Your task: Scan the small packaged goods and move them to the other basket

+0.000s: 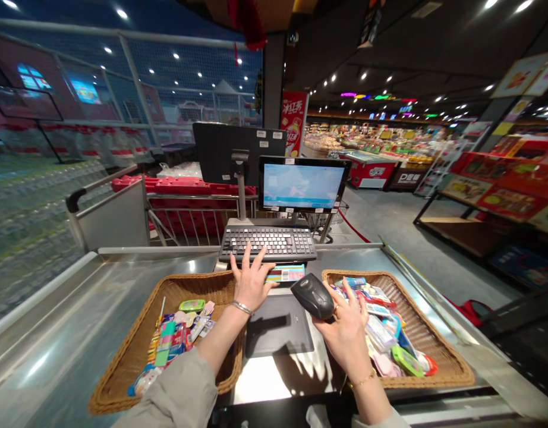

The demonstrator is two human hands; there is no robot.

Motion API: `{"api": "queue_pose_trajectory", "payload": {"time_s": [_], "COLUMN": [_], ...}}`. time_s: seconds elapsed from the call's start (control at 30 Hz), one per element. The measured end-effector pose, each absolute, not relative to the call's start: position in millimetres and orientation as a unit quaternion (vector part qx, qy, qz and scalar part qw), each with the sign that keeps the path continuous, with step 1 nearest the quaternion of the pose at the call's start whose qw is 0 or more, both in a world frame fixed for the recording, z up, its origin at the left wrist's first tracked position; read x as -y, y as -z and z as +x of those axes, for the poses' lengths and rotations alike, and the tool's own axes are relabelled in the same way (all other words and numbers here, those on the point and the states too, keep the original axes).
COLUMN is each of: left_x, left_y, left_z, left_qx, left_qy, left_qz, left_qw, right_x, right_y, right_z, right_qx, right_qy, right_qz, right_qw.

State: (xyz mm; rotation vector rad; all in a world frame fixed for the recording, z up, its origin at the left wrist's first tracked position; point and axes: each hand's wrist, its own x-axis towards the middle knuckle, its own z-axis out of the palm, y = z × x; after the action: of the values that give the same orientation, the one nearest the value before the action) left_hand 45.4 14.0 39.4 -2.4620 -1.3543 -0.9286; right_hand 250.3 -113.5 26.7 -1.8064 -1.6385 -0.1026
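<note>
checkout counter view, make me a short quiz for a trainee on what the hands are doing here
1. Which hand holds the scanner?
2. True or false: the left hand reaches over the keyboard.
3. Pick one: the wicker baskets stand on a) a steel counter, b) a wooden shelf, c) a cloth.

Key: 1 the right hand; 2 true; 3 a
</note>
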Motion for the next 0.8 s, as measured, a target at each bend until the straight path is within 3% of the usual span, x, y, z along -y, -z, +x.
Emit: {"api": "queue_pose_trajectory", "payload": {"time_s": [0.8], "left_x": [-7], "left_y": [-46], "left_z": [117], "left_qx": [0.371], "left_qy": [0.329], "left_qz": [-0.866], "left_qw": [0.067], "right_x": [153], "right_y": [-26], "right_z": [298], "right_qx": [0.478], "right_qy": [0.138], "right_qz": [-0.752], "right_qw": [0.432]}}
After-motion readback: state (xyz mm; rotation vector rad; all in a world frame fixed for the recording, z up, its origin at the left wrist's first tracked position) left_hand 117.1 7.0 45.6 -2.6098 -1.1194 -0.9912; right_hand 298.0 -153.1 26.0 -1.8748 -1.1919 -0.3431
